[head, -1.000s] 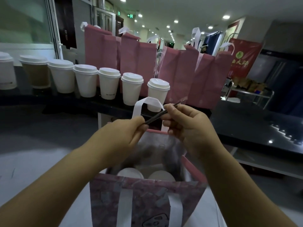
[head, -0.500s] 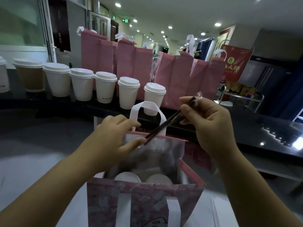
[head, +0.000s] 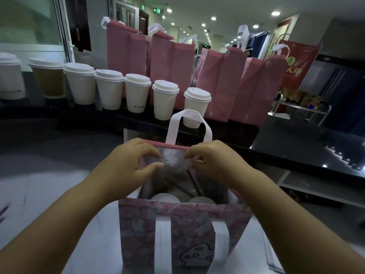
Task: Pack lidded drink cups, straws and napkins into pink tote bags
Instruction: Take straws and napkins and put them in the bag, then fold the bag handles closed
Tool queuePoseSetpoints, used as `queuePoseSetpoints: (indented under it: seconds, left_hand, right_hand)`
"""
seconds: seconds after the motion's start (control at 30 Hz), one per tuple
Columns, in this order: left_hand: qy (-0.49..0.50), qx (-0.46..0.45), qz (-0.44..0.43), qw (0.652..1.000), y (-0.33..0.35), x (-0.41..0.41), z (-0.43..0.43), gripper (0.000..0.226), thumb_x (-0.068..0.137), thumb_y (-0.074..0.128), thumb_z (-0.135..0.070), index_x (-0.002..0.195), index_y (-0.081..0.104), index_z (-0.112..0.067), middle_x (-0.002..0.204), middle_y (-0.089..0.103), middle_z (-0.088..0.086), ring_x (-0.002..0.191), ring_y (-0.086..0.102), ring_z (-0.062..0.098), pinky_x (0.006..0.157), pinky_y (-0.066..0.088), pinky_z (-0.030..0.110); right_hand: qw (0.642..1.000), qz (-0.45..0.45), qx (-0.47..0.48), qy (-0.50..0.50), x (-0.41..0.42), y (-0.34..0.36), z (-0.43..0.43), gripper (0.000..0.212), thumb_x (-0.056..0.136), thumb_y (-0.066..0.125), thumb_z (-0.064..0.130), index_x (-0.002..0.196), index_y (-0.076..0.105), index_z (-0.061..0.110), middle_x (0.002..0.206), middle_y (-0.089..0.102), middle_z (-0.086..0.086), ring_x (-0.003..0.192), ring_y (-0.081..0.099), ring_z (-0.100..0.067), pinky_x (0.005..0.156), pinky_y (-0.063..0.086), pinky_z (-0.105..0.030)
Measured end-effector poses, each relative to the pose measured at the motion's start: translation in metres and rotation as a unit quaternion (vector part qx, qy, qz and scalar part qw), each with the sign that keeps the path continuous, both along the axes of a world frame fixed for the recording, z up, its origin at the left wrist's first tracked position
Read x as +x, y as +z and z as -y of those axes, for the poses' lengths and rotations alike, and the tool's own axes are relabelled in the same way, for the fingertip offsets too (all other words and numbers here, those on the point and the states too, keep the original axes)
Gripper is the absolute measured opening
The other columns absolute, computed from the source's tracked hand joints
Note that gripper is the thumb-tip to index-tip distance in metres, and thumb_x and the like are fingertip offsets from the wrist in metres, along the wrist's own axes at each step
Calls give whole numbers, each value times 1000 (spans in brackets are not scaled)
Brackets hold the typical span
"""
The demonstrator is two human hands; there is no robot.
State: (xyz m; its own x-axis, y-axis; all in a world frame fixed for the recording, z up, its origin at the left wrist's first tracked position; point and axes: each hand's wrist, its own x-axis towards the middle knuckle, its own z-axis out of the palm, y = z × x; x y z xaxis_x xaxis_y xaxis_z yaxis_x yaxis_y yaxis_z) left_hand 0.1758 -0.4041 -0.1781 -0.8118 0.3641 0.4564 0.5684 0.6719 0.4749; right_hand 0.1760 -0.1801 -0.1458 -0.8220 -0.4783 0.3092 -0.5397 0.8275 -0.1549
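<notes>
A pink patterned tote bag (head: 183, 232) with white handles stands open in front of me. Two white lidded cups (head: 165, 197) sit at its bottom. Dark wrapped straws (head: 194, 182) slant down inside the bag along its far wall. My left hand (head: 128, 167) pinches the far wall of the bag just under the rim. My right hand (head: 214, 163) is at the same rim, with its fingers curled round the top end of the straws.
Several white lidded cups (head: 166, 99) and one brown cup (head: 48, 78) line a black counter (head: 296, 143) behind the bag. Several pink tote bags (head: 171, 70) stand upright behind them. A red banner (head: 294, 66) and a metal cart (head: 302, 109) are at the right.
My right hand has come down from above the bag to its far rim, and the straws now reach deep inside. My left hand has shifted onto the far wall.
</notes>
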Motion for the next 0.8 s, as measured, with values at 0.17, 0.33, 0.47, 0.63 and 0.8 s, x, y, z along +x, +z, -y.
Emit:
queuePoseSetpoints:
  seconds: [0.17, 0.33, 0.47, 0.63, 0.8]
  left_hand:
    - [12, 33, -7, 999, 6, 13, 2, 22, 80, 58, -43, 97, 61, -29, 92, 54, -19, 87, 54, 0, 68, 43, 14]
    - [74, 70, 55, 993, 6, 32, -1, 56, 67, 61, -56, 114, 51, -27, 104, 47, -11, 89, 50, 3, 67, 38, 12]
    - [112, 8, 170, 979, 7, 42, 1, 101, 48, 61, -77, 132, 40, -26, 118, 44, -10, 102, 45, 7, 77, 42, 24]
    - [74, -63, 250, 963, 14, 47, 0, 120, 36, 62, -84, 139, 35, -29, 138, 47, -6, 103, 45, 6, 82, 41, 24]
    - [86, -75, 241, 964, 15, 40, -8, 70, 68, 76, -44, 130, 47, -27, 124, 55, -7, 93, 51, 4, 73, 45, 19]
  right_hand:
    - [997, -5, -53, -53, 18, 6, -13, 20, 83, 70, 29, 102, 71, 23, 92, 71, 7, 83, 65, -12, 78, 55, -38]
    - [982, 4, -132, -133, 49, 1, -38, 40, 76, 55, 56, 97, 67, 25, 84, 66, 13, 76, 61, -1, 73, 56, -30]
    - [970, 99, -121, -185, 72, -9, -59, 56, 69, 53, 70, 107, 59, 29, 94, 59, 16, 85, 57, -1, 77, 52, -24]
    - [947, 271, -92, -148, 84, -6, -77, 63, 63, 61, 73, 112, 60, 33, 104, 62, 19, 94, 60, 0, 83, 52, -26]
    - [947, 280, -85, -132, 80, -7, -69, 43, 77, 73, 35, 118, 60, 28, 114, 62, 11, 98, 59, -4, 87, 54, -30]
